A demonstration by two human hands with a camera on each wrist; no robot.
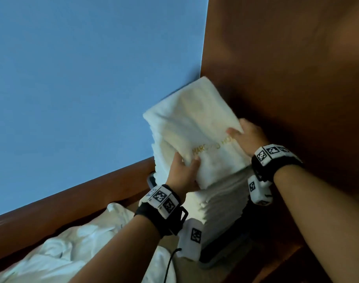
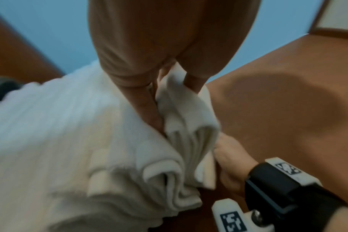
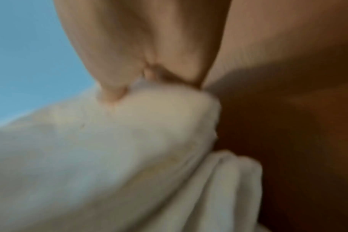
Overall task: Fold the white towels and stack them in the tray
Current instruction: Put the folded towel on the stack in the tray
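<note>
Head view: left hand [image 1: 181, 173] and right hand [image 1: 249, 137] grip folded towel [image 1: 195, 123] over stack [image 1: 221, 201]; next, lower square, release.

We note a white folded towel [image 1: 195, 123] with gold lettering, a blue wall [image 1: 82, 88], brown wood panelling [image 1: 286, 58], and black wrist straps [image 1: 276, 166] bearing black-and-white square-patterned markers.
</note>
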